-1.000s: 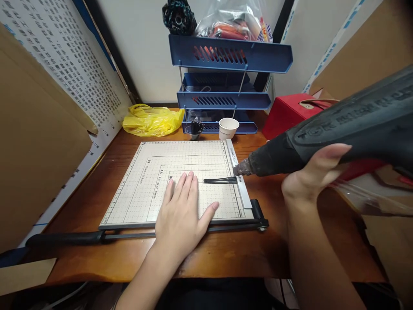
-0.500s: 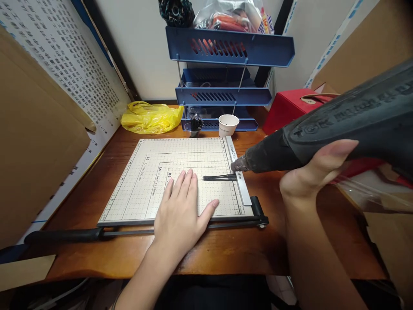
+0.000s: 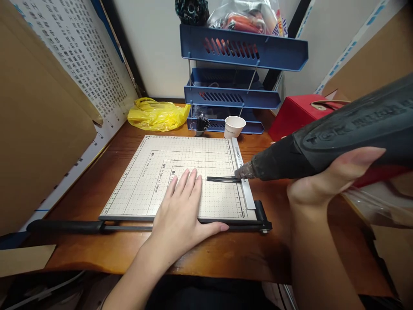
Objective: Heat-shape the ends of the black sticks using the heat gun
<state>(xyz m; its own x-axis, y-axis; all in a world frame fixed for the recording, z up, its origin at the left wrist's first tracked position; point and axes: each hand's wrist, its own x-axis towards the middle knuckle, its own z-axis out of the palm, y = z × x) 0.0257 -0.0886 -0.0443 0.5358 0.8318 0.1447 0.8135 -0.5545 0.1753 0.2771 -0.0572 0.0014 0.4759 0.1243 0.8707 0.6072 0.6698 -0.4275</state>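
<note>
My left hand (image 3: 180,204) lies flat on the paper cutter (image 3: 138,189), fingers stretched out and thumb spread over its front edge. In my right hand (image 3: 335,181) is a dark heat gun (image 3: 322,137), its nozzle pointing left at the cutter's metal ruler strip (image 3: 247,193). Just below the nozzle tip lies a small bundle of thin black wires or tubes (image 3: 222,179), on the cutter's grid with its right end at the strip. My left fingertips are a little left of the bundle, apart from it.
The cutter's black handle (image 3: 66,226) runs along the front. Behind stand a white paper cup (image 3: 235,127), a clear cup of black strands (image 3: 202,125), a yellow plastic bag (image 3: 158,115) and a blue tiered tray (image 3: 241,47). A red box (image 3: 290,114) is at the right.
The view has shifted slightly. My left thumb has spread outward and down to the cutter's front edge. The heat gun still points at the right end of the bundle.
</note>
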